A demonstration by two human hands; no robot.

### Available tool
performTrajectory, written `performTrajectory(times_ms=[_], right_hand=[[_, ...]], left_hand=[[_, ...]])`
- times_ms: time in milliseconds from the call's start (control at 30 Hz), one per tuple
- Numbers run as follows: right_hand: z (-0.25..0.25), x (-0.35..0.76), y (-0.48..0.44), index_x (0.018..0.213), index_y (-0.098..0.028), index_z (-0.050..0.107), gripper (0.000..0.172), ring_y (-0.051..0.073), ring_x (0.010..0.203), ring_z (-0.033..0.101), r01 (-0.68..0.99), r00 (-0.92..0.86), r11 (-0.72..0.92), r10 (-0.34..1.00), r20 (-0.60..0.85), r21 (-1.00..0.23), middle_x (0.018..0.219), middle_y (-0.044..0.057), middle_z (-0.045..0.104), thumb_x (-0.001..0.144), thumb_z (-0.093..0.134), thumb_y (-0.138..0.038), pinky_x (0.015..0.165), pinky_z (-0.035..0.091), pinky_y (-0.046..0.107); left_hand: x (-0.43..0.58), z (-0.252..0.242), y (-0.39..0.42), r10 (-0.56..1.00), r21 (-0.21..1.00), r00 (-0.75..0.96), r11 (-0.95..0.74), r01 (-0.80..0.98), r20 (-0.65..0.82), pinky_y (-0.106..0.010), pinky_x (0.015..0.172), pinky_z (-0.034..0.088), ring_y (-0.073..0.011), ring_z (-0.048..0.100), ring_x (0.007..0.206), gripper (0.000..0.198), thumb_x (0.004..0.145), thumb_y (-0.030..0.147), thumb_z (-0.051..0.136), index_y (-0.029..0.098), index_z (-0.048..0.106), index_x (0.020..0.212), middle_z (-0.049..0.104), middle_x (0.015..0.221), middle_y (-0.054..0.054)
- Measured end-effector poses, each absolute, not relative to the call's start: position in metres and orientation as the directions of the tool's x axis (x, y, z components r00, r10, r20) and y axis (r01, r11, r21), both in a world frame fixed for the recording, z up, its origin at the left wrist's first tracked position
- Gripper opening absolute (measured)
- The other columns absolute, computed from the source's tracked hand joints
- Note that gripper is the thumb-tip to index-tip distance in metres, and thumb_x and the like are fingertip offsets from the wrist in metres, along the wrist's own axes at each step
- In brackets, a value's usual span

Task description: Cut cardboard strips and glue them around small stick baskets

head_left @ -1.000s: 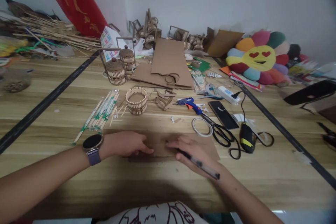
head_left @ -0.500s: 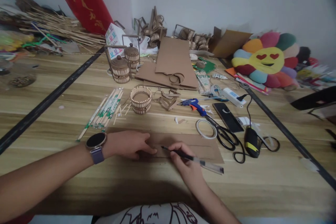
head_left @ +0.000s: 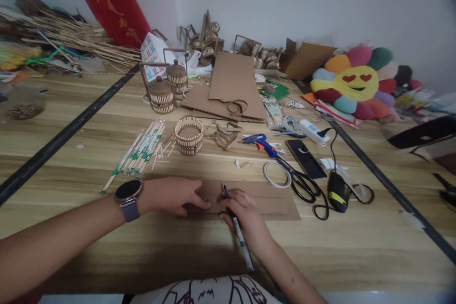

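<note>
A flat strip of brown cardboard [head_left: 270, 206] lies on the table in front of me, with dark lines drawn along it. My left hand [head_left: 178, 194], a watch on its wrist, rests on the strip's left end with thumb and forefinger spread. Over the middle of the strip, my right hand [head_left: 245, 211] is closed around a pen [head_left: 242, 244]. The pen's dark end points away from me and its clear barrel slants back toward my body. Beyond the strip stands a small round basket [head_left: 189, 140] made of short wooden sticks.
Packaged chopsticks [head_left: 144, 147] lie left of the basket. To the right are a blue glue gun [head_left: 261, 142], a tape roll [head_left: 277, 174], black scissors [head_left: 304, 185] and a phone [head_left: 306, 158]. Cardboard sheets [head_left: 233, 76] and two lidded baskets with handles, one nearer [head_left: 161, 96], stand farther back.
My right hand has turned the pen from slanting rightward to pointing back toward my body, and its fingers have shifted on it. The left hand stays on the cardboard.
</note>
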State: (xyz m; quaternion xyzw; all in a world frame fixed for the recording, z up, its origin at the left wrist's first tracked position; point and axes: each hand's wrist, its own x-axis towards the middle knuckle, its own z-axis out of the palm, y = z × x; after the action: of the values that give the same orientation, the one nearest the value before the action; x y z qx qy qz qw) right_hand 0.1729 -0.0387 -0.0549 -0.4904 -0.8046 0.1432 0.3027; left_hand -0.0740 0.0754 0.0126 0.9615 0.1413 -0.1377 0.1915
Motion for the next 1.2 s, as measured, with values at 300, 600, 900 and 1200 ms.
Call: performTrajectory(times_ms=[300,600,900,1200], right_hand=[[-0.050,0.170,-0.040,0.105,-0.023,0.066,0.022,0.029,0.104,0.063,0.714,-0.352,0.485,0.872,0.341,-0.505,0.112,0.008,0.072,0.086,0.074,-0.014,0.085,0.051,0.042],[-0.050,0.172,-0.037,0.106,-0.024,0.068,0.021,0.029,0.105,0.064,0.713,-0.358,0.477,0.878,0.318,-0.514,0.113,0.009,0.072,0.088,0.074,-0.017,0.085,0.051,0.042],[-0.035,0.160,-0.048,0.125,-0.026,0.063,0.031,0.020,0.089,0.071,0.567,-0.183,0.374,0.926,0.331,-0.734,0.098,0.005,0.076,0.098,0.050,-0.019,0.080,0.056,0.031],[-0.020,0.106,-0.050,0.100,-0.022,0.068,0.020,0.016,0.084,0.068,0.336,-0.278,0.351,0.924,0.263,-0.874,0.090,0.003,0.071,0.086,0.055,-0.014,0.074,0.054,0.026]], left_hand=[[-0.074,0.011,0.075,0.208,0.325,0.923,-0.892,0.315,-0.324,-0.027,0.060,0.035,-0.0206,0.056,0.077,0.070,0.079,0.018,0.081,0.041,0.059,0.141,0.055,0.095,-0.003],[-0.072,0.017,0.076,0.215,0.306,0.900,-0.889,0.341,-0.380,-0.025,0.064,0.037,-0.0194,0.058,0.082,0.065,0.085,0.015,0.075,0.043,0.058,0.141,0.055,0.098,-0.002],[-0.075,0.010,0.080,0.215,0.384,0.916,-0.857,0.343,-0.338,-0.025,0.058,0.029,-0.0165,0.049,0.070,0.065,0.083,0.007,0.067,0.041,0.062,0.138,0.053,0.091,-0.001],[-0.075,0.004,0.084,0.187,0.432,0.939,-0.850,0.302,-0.289,-0.026,0.054,0.029,-0.0148,0.048,0.067,0.043,0.079,0.008,0.070,0.033,0.075,0.113,0.053,0.086,0.000]])
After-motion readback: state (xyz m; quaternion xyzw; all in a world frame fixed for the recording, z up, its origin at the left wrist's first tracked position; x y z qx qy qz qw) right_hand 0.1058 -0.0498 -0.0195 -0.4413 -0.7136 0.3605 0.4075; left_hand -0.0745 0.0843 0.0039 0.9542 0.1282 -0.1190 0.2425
